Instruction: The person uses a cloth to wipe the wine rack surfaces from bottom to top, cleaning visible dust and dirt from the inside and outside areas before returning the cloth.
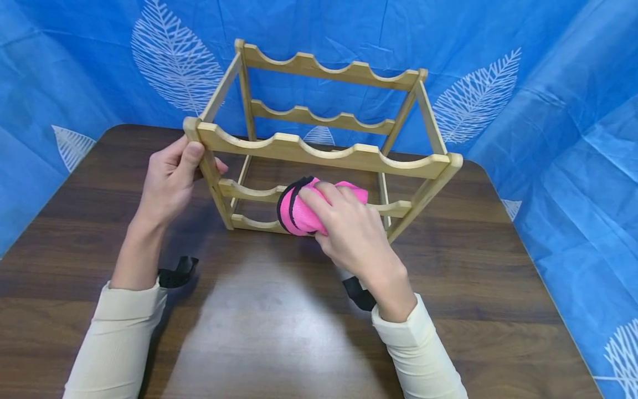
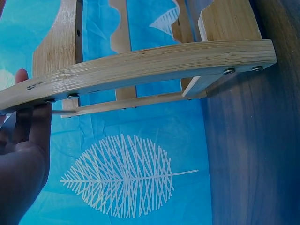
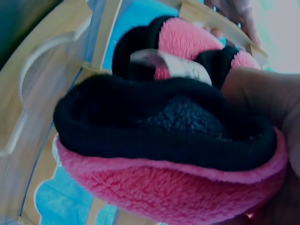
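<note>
A light wooden wine rack [image 1: 329, 155] with scalloped rails stands upright on the table. My left hand [image 1: 171, 177] grips its front left post near the top corner, thumb on the near face; the left wrist view shows the fingers behind the post [image 2: 140, 70]. In my right hand [image 1: 354, 227] is a bunched pink fleecy cloth [image 1: 304, 208] with black edging, in front of the rack's lower rails and covering their middle. The right wrist view shows the cloth's folds [image 3: 173, 187] close up, with a white tag [image 3: 183, 70] on it.
The dark wood-grain table [image 1: 269, 321] lies under the rack and both forearms. Behind and beside it hangs a blue curtain [image 1: 319, 27] with white leaf prints. Black straps [image 1: 176, 271] hang at both wrists. Screw heads [image 2: 228, 71] dot the rack's side.
</note>
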### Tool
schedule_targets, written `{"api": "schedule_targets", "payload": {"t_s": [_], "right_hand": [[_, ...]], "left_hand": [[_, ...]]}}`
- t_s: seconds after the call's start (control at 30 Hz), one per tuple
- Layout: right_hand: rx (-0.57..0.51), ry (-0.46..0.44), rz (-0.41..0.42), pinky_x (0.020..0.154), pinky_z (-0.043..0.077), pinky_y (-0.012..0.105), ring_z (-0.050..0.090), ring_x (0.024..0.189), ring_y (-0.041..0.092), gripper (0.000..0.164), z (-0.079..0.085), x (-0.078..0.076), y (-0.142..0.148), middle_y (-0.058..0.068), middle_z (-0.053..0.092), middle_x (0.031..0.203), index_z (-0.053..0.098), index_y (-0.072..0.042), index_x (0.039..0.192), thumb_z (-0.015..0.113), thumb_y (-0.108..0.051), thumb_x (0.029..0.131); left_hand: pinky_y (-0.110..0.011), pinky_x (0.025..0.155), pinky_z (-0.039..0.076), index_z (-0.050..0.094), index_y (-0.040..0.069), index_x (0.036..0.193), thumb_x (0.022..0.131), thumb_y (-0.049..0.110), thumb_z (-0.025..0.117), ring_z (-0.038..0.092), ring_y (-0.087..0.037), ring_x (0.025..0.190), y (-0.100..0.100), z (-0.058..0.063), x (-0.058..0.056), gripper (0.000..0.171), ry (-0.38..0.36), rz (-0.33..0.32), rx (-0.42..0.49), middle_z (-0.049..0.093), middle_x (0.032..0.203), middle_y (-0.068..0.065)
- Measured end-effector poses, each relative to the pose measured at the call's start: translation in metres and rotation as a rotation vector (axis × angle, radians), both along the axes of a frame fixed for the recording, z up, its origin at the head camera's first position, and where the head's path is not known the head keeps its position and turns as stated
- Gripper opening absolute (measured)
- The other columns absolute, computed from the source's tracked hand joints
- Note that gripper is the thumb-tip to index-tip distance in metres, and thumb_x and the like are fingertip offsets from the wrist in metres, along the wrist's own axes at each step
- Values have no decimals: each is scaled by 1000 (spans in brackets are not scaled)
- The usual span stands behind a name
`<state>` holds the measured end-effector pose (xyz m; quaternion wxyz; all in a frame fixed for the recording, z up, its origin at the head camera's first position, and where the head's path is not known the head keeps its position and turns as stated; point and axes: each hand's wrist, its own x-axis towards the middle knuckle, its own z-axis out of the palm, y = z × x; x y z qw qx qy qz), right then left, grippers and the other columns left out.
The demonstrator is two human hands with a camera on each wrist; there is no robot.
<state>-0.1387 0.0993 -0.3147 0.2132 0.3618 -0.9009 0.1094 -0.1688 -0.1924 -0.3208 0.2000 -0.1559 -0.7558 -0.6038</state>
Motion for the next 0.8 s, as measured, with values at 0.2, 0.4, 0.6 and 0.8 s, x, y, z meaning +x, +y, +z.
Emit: {"api": "schedule_targets", "payload": {"t_s": [0.2,0.4,0.6,0.8], "right_hand": [[-5,-6,7,52,53,46,59,105,28,57,2,1,6,4,61,121,58,-17,125,77,-2,73],[-24,-4,-44,60,54,50,58,104,32,60,4,1,14,8,61,120,58,-15,128,77,-4,73],[-39,-34,-81,65,53,51,59,99,35,60,6,0,20,11,62,117,58,-12,130,74,-5,73],[-76,-125,-151,67,52,50,61,89,34,60,13,-2,37,12,63,109,57,-12,131,72,-5,72]], "left_hand": [[-20,80,55,69,7,113,106,22,46,69,-16,80,1,0,0,29,-5,23,-14,71,80,-4],[-20,80,55,69,6,113,106,21,47,69,-16,80,1,0,0,28,-1,7,10,71,81,-5],[-20,80,55,69,6,114,105,20,47,69,-15,80,0,-2,1,28,2,-12,32,71,80,-4],[-20,79,55,69,6,114,106,21,46,69,-15,80,1,-1,0,28,9,13,2,71,80,-4]]}}
